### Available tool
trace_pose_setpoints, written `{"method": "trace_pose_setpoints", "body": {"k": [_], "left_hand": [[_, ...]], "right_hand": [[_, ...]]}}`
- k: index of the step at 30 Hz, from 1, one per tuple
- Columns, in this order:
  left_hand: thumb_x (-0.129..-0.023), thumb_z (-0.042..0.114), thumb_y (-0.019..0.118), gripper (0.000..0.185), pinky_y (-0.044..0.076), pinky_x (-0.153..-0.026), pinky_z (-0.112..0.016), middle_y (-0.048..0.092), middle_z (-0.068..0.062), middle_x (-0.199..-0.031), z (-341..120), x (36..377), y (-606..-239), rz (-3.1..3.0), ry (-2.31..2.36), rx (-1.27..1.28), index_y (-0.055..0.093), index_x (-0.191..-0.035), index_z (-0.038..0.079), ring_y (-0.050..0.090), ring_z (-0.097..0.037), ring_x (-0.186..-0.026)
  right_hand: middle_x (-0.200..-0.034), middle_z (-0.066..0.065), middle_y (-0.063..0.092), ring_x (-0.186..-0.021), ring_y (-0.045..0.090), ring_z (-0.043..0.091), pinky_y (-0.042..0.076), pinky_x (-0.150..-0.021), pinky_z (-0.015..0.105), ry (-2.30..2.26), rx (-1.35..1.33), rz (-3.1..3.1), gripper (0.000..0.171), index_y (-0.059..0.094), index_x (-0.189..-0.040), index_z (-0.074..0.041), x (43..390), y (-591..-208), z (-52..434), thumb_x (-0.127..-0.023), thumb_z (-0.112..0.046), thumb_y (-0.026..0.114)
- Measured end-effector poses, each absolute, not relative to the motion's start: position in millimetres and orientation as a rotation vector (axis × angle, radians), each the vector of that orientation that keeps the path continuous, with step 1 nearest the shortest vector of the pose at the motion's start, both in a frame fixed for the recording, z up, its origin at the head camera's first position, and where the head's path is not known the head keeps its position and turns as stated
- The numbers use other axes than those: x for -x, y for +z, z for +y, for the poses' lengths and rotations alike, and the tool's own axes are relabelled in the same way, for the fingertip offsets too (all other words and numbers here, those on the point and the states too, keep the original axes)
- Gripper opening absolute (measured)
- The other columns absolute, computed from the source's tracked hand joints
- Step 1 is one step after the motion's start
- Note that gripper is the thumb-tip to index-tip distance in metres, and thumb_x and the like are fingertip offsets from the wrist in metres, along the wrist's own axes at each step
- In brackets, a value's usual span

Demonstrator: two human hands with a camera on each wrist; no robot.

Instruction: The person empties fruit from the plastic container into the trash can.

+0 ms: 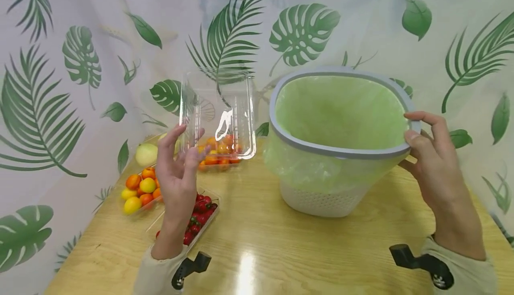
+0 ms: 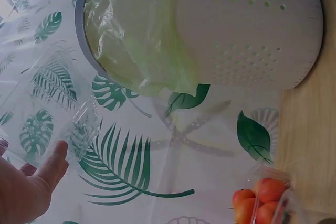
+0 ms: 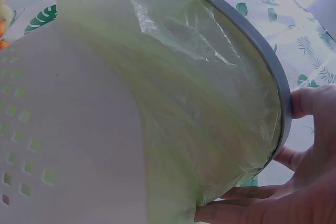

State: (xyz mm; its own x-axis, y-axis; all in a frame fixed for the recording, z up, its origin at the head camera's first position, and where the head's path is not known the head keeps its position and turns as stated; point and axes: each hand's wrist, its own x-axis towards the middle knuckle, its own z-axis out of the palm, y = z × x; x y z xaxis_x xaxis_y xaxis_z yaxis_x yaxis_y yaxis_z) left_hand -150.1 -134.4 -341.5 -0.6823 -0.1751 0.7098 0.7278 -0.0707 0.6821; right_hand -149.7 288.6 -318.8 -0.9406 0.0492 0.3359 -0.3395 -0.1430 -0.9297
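A white perforated bin (image 1: 321, 201) with a grey rim (image 1: 337, 152) and a pale green liner (image 1: 341, 112) stands tilted toward me on the wooden table. My right hand (image 1: 425, 152) grips its rim on the right, thumb over the edge and fingers underneath; the right wrist view shows that hand (image 3: 299, 182) on the rim (image 3: 262, 51). An empty clear plastic box (image 1: 218, 107) hangs in the air left of the bin. My left hand (image 1: 180, 170) is raised with straight fingers, and its fingertips touch the box's lower left corner. The left wrist view shows the box (image 2: 47, 103) just above those fingers (image 2: 52, 166).
On the table's left lie an open tray of orange and yellow small fruits (image 1: 140, 190), a tray of red ones (image 1: 201, 217), a clear box of orange ones (image 1: 218, 156) and a pale round fruit (image 1: 146, 154). A leaf-print curtain closes off the back. Bare table top (image 1: 281, 250) lies in front.
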Motion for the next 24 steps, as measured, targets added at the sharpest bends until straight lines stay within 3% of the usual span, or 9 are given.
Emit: {"method": "trace_pose_setpoints", "body": {"k": [6, 12, 18, 24], "left_hand": [[-0.101, -0.003, 0.053, 0.041, 0.059, -0.091, -0.033, 0.046, -0.016, -0.152, -140.4, 135.7, -365.8, -1.758, -1.791, 0.496, 0.048, -0.142, -0.006, 0.062, -0.037, -0.121], [-0.103, -0.002, 0.055, 0.042, 0.060, -0.089, -0.037, 0.046, -0.010, -0.154, -138.4, 119.7, -384.7, -1.881, -1.882, 0.436, 0.050, -0.145, -0.001, 0.056, -0.046, -0.127], [-0.102, -0.003, 0.057, 0.043, 0.060, -0.088, -0.040, 0.046, -0.012, -0.156, -134.2, 110.0, -397.9, -1.983, -1.934, 0.428, 0.053, -0.144, 0.004, 0.055, -0.040, -0.131], [-0.105, 0.011, 0.060, 0.042, 0.059, -0.091, -0.042, 0.039, -0.010, -0.160, -128.4, 98.2, -413.2, -2.175, -2.050, 0.307, 0.053, -0.145, 0.017, 0.052, -0.033, -0.136]], "right_hand": [[-0.132, 0.014, 0.052, -0.110, 0.061, 0.024, 0.056, -0.078, 0.022, 2.160, -0.315, -1.866, 0.035, 0.045, -0.143, -0.014, 149.7, -317.6, 289.9, -0.108, -0.012, 0.046], [-0.132, 0.016, 0.052, -0.110, 0.060, 0.025, 0.056, -0.080, 0.023, 2.182, -0.321, -1.852, 0.035, 0.045, -0.142, -0.013, 150.4, -318.1, 289.1, -0.107, -0.011, 0.047], [-0.134, 0.016, 0.048, -0.111, 0.059, 0.026, 0.055, -0.079, 0.023, 2.176, -0.296, -1.867, 0.035, 0.046, -0.142, -0.014, 150.5, -317.2, 290.7, -0.107, -0.012, 0.048], [-0.135, 0.017, 0.047, -0.114, 0.057, 0.026, 0.054, -0.079, 0.023, 2.174, -0.292, -1.875, 0.036, 0.046, -0.143, -0.015, 149.6, -317.8, 292.0, -0.107, -0.014, 0.049]]}}
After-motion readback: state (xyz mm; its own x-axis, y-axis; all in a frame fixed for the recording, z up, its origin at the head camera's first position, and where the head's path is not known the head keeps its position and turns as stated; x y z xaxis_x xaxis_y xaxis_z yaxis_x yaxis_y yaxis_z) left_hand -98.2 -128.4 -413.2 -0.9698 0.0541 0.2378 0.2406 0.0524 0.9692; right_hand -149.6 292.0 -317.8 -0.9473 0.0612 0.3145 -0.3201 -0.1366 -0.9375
